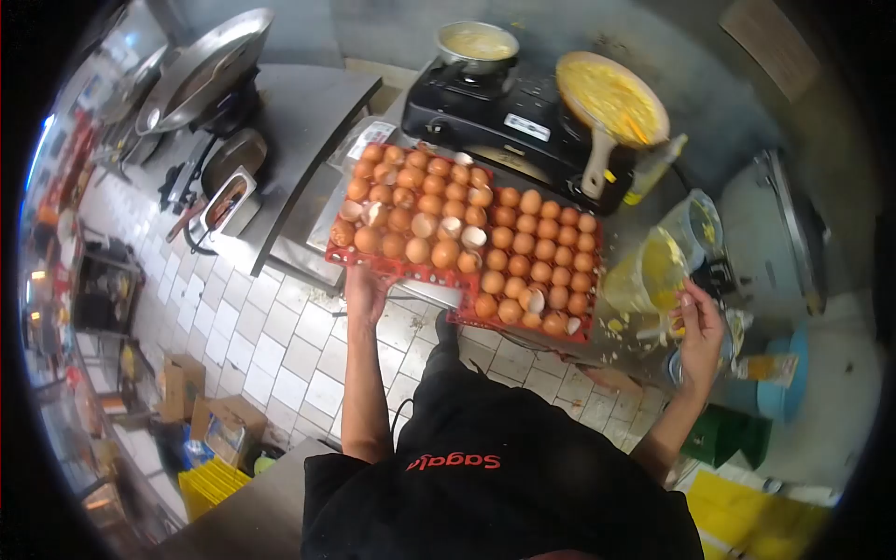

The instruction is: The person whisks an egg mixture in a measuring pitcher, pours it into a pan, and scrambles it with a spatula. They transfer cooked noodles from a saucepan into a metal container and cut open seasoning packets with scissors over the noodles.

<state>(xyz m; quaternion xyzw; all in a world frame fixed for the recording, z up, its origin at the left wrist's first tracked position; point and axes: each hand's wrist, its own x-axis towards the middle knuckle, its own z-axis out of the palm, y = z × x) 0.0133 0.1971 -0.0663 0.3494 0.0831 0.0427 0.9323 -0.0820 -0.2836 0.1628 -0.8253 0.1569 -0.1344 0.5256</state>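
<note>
My left hand (pixel 366 294) grips the front edge of a red egg tray (pixel 411 269), its fingers mostly hidden underneath. The tray bears brown eggs (pixel 446 253) and several broken, hollow eggshells (pixel 423 225). Against its right side lies a second red egg tray (pixel 523 327), filled with brown eggs and a few shell pieces. My right hand (pixel 698 327) is beside a clear plastic container (pixel 635 275) with yellow liquid egg inside. Its fingers are loosely bent and apart from the thumb, with nothing visible between them.
Behind the trays stands a black gas stove (pixel 457 121) with a small pot (pixel 478 47) and a frying pan (pixel 611 93) of yellow food. Another plastic tub (pixel 693 229) is at right. A wok (pixel 201 75) tilts at left. Shell bits litter the counter; the floor (pixel 308 345) is tiled.
</note>
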